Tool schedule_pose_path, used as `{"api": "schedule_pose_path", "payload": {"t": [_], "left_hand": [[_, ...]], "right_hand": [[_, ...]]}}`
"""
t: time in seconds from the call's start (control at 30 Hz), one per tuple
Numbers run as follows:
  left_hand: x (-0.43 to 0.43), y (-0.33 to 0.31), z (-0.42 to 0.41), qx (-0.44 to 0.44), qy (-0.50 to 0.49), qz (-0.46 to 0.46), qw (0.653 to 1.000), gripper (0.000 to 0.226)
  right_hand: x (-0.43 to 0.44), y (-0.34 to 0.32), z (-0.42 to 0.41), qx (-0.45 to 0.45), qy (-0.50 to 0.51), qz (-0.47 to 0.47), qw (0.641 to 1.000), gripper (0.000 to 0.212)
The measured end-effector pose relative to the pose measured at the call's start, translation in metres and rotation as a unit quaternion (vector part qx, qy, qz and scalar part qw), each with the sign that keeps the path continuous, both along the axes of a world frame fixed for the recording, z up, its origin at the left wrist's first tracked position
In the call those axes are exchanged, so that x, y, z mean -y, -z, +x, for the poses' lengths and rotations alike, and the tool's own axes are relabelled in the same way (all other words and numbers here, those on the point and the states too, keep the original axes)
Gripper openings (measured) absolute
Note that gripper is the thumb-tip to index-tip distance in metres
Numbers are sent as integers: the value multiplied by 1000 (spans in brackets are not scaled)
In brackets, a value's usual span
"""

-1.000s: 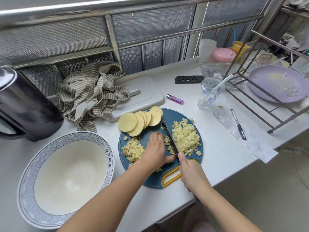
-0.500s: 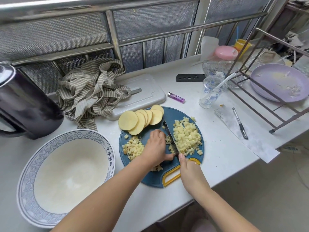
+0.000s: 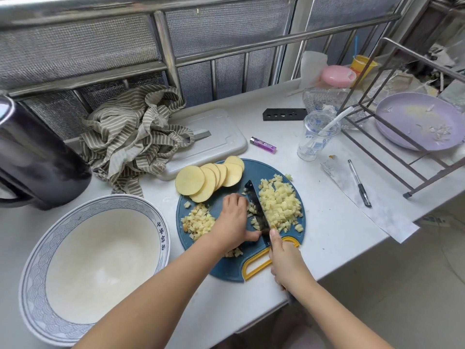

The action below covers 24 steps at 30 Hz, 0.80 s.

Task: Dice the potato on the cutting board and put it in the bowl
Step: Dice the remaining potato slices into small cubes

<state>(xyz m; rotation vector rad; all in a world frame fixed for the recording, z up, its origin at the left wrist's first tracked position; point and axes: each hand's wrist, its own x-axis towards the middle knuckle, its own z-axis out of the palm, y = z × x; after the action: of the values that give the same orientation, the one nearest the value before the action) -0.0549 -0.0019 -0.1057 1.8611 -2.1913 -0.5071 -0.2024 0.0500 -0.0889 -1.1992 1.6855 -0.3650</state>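
On cutting board [image 3: 264, 170], potato dice [image 3: 280, 205], slices [image 3: 201, 180], knife [image 3: 254, 197], bowl [image 3: 83, 215] alongside

A round blue cutting board [image 3: 261, 170] with a yellow handle loop lies flat near the counter's front edge. On its far-left rim, pale potato slices [image 3: 201, 182] fan out overlapping, perhaps 6, though the overlap blurs the count. Diced potato sits in 2 piles: the larger heap [image 3: 279, 205] on the right, the smaller heap [image 3: 198, 222] on the left. A dark-bladed knife [image 3: 255, 202] stands edge-down between them. Just left of the board, a wide white bowl [image 3: 37, 273] with a blue-patterned rim stands upright.
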Motion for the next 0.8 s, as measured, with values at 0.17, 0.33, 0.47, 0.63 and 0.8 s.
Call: {"api": "schedule_pose_path", "payload": {"t": [0.17,0.33,0.47,0.63,0.8], "left_hand": [[-1,-2,3,-20,-2,17,1000,78],[-2,-3,2,-23,-5,14,1000,77],[-1,-5,3,-27,-4,20,999,78],[-1,-7,3,-32,-5,28,999,79],[-4,-9,6,-42,-9,34,999,79]], "right_hand": [[-3,0,1,34,16,4,999,53],[-5,0,-6,47,19,17,999,52],[-12,-7,-10,81,26,8,996,55],[-11,-8,-9,75,23,-1,997,57],[-4,-11,-7,56,-9,-21,998,60]]}}
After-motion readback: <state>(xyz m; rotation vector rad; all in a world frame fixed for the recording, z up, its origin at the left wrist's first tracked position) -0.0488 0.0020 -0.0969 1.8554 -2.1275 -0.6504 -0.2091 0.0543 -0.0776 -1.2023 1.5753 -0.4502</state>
